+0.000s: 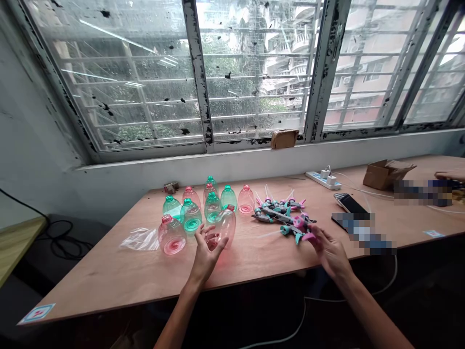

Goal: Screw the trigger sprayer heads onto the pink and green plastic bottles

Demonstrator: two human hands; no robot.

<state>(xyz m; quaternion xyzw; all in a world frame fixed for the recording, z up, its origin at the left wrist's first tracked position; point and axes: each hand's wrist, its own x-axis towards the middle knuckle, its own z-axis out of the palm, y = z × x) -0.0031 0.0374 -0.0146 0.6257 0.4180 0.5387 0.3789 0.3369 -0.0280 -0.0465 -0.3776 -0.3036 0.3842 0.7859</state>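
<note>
My left hand (209, 249) is closed round the side of a clear pink plastic bottle (228, 225), which leans a little to the right above the table. At the near edge of a pile of trigger spray heads (276, 211), my right hand (331, 252) pinches a pink-and-grey spray head (309, 236); the fingers partly cover it. Pink, teal and grey parts with thin clear tubes make up the pile. Left of it stand several open-necked bottles, among them a pink bottle (172, 237) and a green bottle (191, 215).
A crumpled clear plastic bag (140, 240) lies left of the bottles. On the right are a phone (350, 204), a white power strip (323, 180) with cables, and a cardboard box (381, 175). The wooden table's (119, 281) front edge runs under my wrists.
</note>
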